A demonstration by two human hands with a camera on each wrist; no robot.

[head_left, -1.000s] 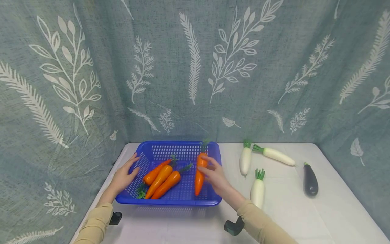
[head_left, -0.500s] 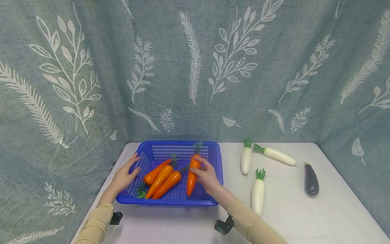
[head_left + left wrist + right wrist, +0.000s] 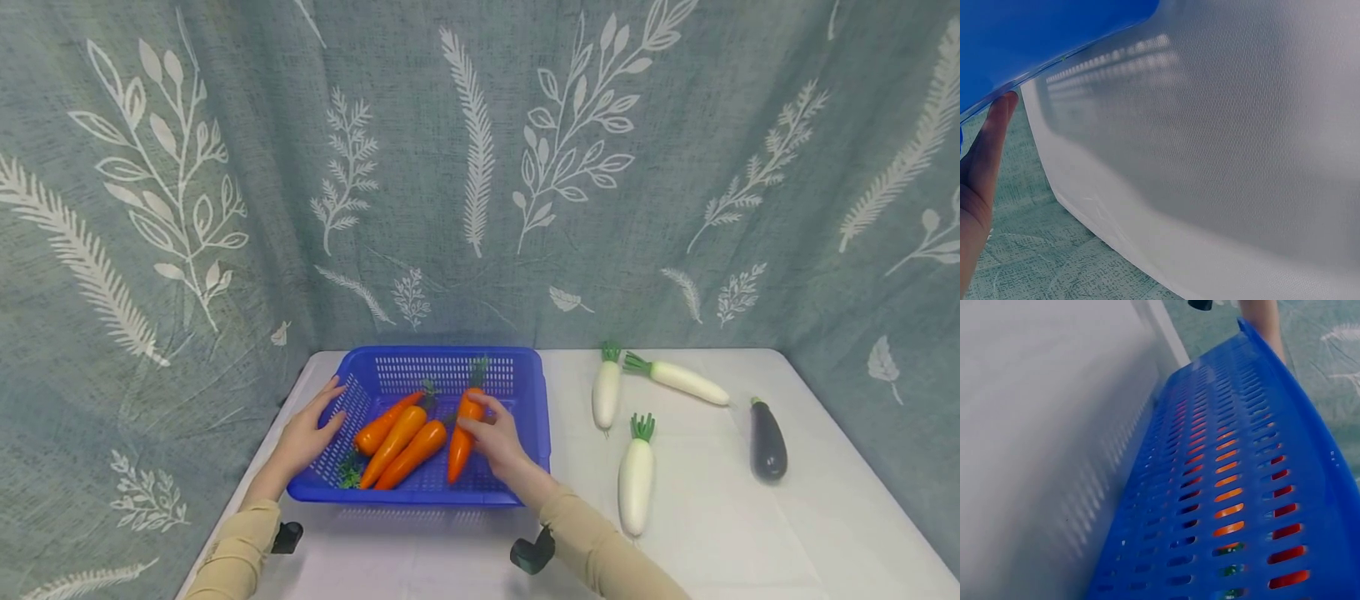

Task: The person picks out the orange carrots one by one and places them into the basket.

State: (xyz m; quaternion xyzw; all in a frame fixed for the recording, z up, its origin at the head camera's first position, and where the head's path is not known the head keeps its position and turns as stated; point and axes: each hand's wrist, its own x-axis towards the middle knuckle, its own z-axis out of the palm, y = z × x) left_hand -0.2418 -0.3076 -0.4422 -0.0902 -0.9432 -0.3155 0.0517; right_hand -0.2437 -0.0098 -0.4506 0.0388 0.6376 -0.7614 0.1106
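A blue perforated basket (image 3: 420, 497) stands on the table with several orange carrots in it. My right hand (image 3: 501, 437) is over its right half and pinches one carrot (image 3: 460, 450) between thumb and fingers, its green top pointing away. The other carrots (image 3: 393, 437) lie side by side at the left. At the basket's left rim rests my left hand (image 3: 303, 429), thumb and fingers spread; a straight finger touches the blue rim in the left wrist view. In the right wrist view the basket's slotted wall (image 3: 1210, 469) hides the right hand, and orange shows through the slots.
To the right on the white table (image 3: 712, 517) lie white radishes with green tops: one (image 3: 606, 396) at the back, one (image 3: 686, 383) beside it, one (image 3: 636, 487) nearer. A dark eggplant (image 3: 768, 442) lies farther right. A patterned curtain (image 3: 465, 183) hangs behind.
My right hand has moved left inside the basket with the carrot, towards the other carrots, and the carrot has tilted slightly. My left hand stays at the left rim.
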